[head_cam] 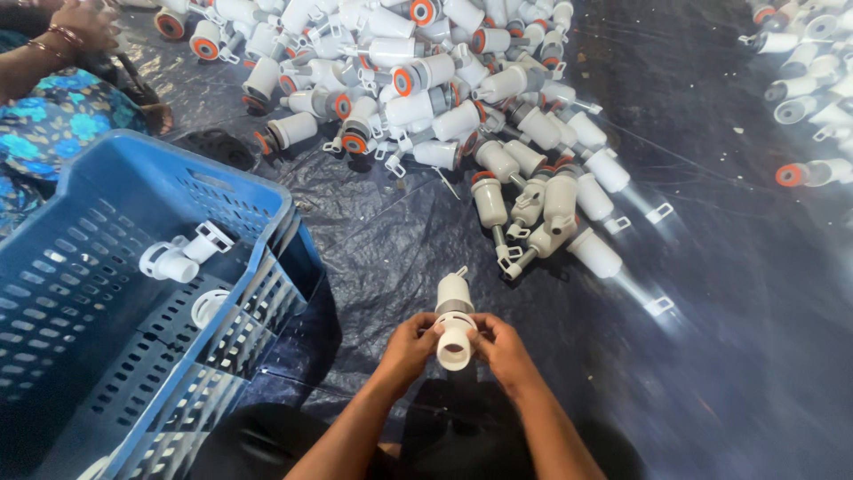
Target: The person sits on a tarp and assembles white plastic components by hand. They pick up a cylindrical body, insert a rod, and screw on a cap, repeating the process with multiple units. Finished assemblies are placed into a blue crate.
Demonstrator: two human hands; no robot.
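**Both hands on one white fitting**

Dark plastic sheeting (711, 293) covers the floor all around me, creased and shiny where the light catches it. I sit low over it, my legs in dark cloth at the bottom of the view.

My left hand (410, 347) and my right hand (503, 348) meet in front of me, and between them I hold a white plastic fitting (455, 318). Its wide open mouth points back toward me, and its narrower end, with a small loop at the tip, points away toward the heap. The fingers of both hands are curled closed around the ribbed collar near the mouth, thumbs on top, one hand on each side. The fitting is lifted off the sheeting, just above my lap.

Beyond my hands lies a big heap of similar fittings (426, 89), white bodies with grey bands, many with orange caps on one end. The nearest of them lie close ahead of the piece I hold. A smaller scatter of the same parts (809, 80) lies at the far right, well apart from the main heap.

On my left stands a blue slotted crate (98, 356), its corner near my left knee. Inside it lie two white pieces (182, 256).

At the upper left another person (44, 107) sits in blue flowered cloth, a bangled arm raised near the heap.
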